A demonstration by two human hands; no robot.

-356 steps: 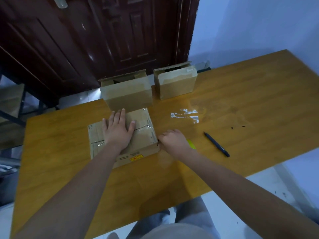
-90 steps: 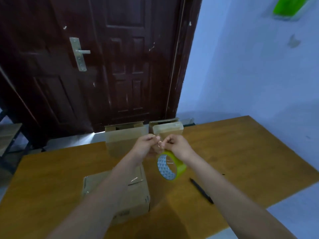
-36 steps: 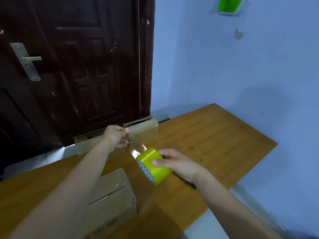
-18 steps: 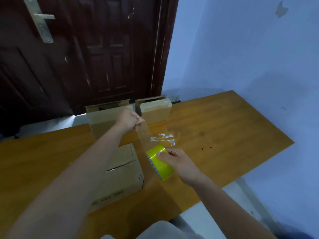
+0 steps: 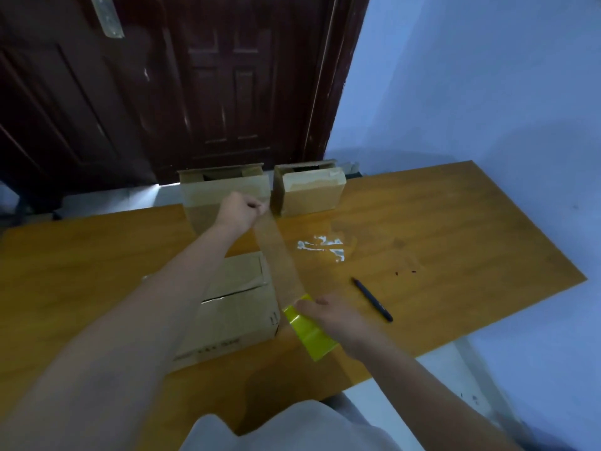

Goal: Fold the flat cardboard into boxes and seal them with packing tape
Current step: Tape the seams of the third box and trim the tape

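Fingers of the left hand (image 5: 240, 210) are curled tight, pinching the free end of the clear tape strip (image 5: 277, 255) up near the far boxes! Down at the near edge, the right hand (image 5: 338, 320) grips the yellow tape roll (image 5: 309, 330), fingers wrapped over its top side. Between the two hands the strip runs stretched and see-through, slanting from the left hand down to the roll, just beside the right edge of the near cardboard box (image 5: 232, 307).

That near box sits on the wooden surface (image 5: 455, 229) partly under the left forearm, its top flaps closed with a seam showing across them and dark print along its front lower edge. Whether the strip touches the box, I cannot tell.

At the far edge of the surface stand two more boxes: the larger far box (image 5: 208, 193) right behind the left hand, and the smaller far box (image 5: 309, 193) just to its right, shiny tape across its upper front. A black pen (image 5: 372, 299) lies right of the roll, apart from it. White scraps of tape residue (image 5: 320, 247) mark the surface beyond the pen. Behind it all, a dark wooden door (image 5: 195, 86) and a pale blue wall (image 5: 471, 76).
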